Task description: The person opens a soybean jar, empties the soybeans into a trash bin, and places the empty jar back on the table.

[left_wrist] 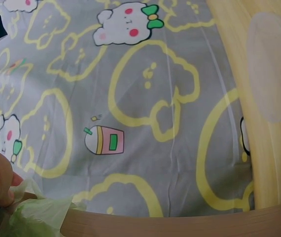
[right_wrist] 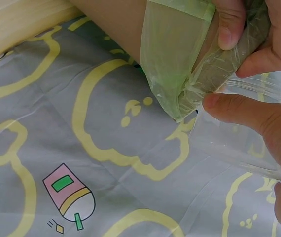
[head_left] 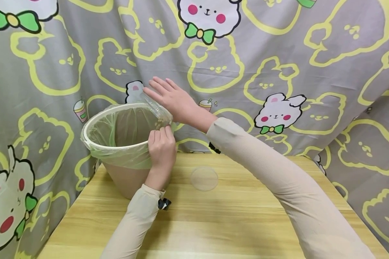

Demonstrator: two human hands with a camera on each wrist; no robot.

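Observation:
A beige trash bin (head_left: 124, 180), lined with a thin green bag (head_left: 120, 158), stands at the table's back left. My left hand (head_left: 162, 147) grips the bin's right rim, pinching the folded bag there. Above that rim my right hand (head_left: 173, 99) holds a clear plastic container (head_left: 153, 108), tilted over the bin's opening. Small brownish pieces (head_left: 162, 122) gather at the container's lower end; what they are is unclear. In the right wrist view, my right thumb (right_wrist: 244, 111) lies on the container near the rim. The bin's bottom inside is hidden.
A round clear lid (head_left: 204, 178) lies flat on the wooden table (head_left: 214, 223), right of the bin. A grey curtain (head_left: 220, 54) with yellow cartoon outlines hangs close behind and along both sides.

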